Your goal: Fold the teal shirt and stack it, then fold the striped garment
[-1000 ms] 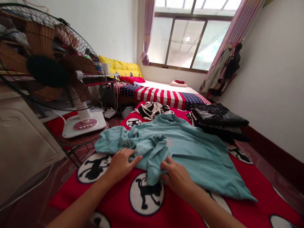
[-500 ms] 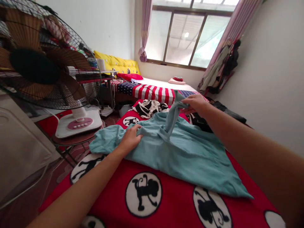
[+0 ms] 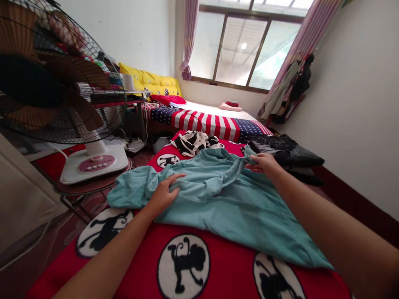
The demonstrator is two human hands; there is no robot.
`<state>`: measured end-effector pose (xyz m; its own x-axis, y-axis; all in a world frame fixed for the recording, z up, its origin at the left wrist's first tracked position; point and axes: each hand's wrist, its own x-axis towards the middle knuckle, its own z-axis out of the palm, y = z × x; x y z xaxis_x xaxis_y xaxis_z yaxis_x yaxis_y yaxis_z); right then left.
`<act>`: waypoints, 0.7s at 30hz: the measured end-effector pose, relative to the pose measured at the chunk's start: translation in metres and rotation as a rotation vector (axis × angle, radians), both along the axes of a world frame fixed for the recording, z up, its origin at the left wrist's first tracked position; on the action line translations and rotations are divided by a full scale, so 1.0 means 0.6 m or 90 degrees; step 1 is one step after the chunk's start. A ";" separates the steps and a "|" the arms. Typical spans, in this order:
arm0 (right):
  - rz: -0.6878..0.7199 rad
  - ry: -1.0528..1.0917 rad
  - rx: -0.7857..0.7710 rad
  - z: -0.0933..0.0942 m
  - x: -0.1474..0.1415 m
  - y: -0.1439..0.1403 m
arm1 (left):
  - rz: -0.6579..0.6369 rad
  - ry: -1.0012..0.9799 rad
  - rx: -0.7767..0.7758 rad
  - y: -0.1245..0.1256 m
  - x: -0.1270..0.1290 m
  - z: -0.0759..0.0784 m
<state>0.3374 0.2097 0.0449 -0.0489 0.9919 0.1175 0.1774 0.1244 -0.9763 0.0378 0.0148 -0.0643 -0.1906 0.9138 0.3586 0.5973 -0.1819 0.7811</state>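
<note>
1. The pale teal, long-sleeved fabric shirt [image 3: 224, 203] lies spread and wrinkled on a red blanket [image 3: 140, 257] with white circles bearing black figures.
2. The left hand [image 3: 164, 195] rests palm down on the shirt's left part, thumb apart from the loosely extended fingers, gripping nothing.
3. The right hand [image 3: 263, 162], farther from the body, pinches the end of a twisted teal sleeve [image 3: 232, 172] between thumb and fingers.
4. That sleeve runs across the shirt between the hands; the broad body of the shirt spreads on the near side of the right hand, partly behind the right forearm.
5. A bunched part of the shirt lies left of the left hand.
6. Beyond the shirt sits a crumpled black-and-cream cloth [image 3: 193, 143].
</note>
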 end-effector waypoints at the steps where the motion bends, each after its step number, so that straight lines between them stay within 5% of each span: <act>1: 0.019 -0.019 -0.025 0.011 -0.003 -0.002 | -0.009 -0.013 0.000 -0.001 -0.001 0.001; 3: 0.086 -0.015 -0.019 0.039 -0.011 -0.007 | -0.020 -0.014 0.002 -0.003 -0.002 0.000; 8: 0.241 0.123 0.255 0.067 0.029 -0.018 | -0.018 0.023 0.063 -0.005 0.000 -0.015; 14: 0.312 -0.513 0.133 -0.032 0.156 -0.012 | -0.007 0.061 0.072 -0.001 0.005 -0.030; 21: 0.185 -0.708 0.117 -0.076 0.137 -0.055 | -0.012 0.098 0.056 -0.002 0.006 -0.036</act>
